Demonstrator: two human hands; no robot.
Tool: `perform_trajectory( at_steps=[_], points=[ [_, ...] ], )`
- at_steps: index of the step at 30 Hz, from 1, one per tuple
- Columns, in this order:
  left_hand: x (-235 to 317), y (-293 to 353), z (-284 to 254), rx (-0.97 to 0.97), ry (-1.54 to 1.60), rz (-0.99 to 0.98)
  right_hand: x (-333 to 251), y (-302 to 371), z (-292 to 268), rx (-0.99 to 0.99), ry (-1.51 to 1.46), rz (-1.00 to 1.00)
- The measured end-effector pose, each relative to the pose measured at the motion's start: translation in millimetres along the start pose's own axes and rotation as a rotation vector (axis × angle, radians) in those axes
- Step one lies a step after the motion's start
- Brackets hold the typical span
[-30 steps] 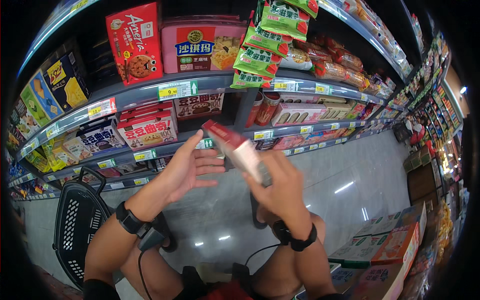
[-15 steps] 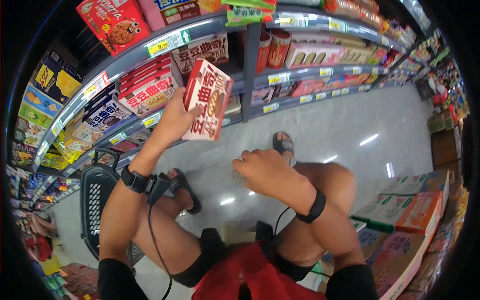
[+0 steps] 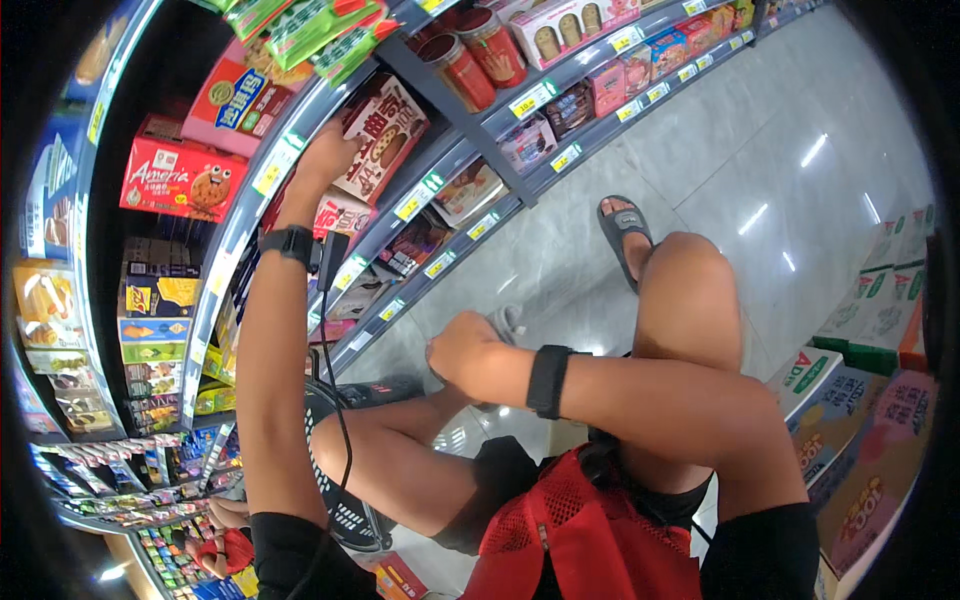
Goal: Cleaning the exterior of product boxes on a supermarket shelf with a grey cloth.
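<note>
My left hand [image 3: 322, 160] reaches into the shelf on the left, its fingers closed on the edge of a white and brown cookie box [image 3: 385, 137]. The box is tilted, with its cookie picture facing up. It sits just above the shelf's front edge, beside red and white boxes [image 3: 343, 217] that my hand and arm partly cover. My right hand [image 3: 466, 352] hangs in front of my legs, back upward, with the fingers curled in. Nothing shows in it, though the palm is hidden.
A curved grey shelf edge [image 3: 408, 205] with price tags runs past my left arm. Red canisters [image 3: 455, 72] stand beyond an upright post. A black basket [image 3: 350, 525] is beside my left leg. Stacked cartons [image 3: 845, 420] stand at the right.
My left hand has carried the cookie box from over the floor up to the shelf. The view has turned left, and my right hand stays curled, now lower and further left in the picture.
</note>
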State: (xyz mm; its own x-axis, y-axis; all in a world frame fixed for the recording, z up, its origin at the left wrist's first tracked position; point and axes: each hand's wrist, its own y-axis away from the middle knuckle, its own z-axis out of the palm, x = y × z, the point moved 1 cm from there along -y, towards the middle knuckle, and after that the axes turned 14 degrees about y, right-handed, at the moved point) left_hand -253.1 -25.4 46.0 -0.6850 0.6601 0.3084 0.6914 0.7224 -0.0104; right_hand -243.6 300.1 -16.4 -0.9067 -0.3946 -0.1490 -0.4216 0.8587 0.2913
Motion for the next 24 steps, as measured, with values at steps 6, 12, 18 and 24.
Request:
perform_trajectory(
  at_steps=[6,12,18,24],
  points=[
    [-41,-30,12,0.039,-0.181,0.060,-1,-10,-9,-0.086,0.065,0.002],
    [-1,31,36,0.243,-0.296,0.143,19,0,-14,-0.010,0.048,0.001],
    [48,122,101,0.452,0.076,0.370,7,28,-5,0.196,0.204,-0.042],
    [75,139,112,0.331,0.241,0.158,-22,50,0,0.108,0.147,-0.315]
  ],
)
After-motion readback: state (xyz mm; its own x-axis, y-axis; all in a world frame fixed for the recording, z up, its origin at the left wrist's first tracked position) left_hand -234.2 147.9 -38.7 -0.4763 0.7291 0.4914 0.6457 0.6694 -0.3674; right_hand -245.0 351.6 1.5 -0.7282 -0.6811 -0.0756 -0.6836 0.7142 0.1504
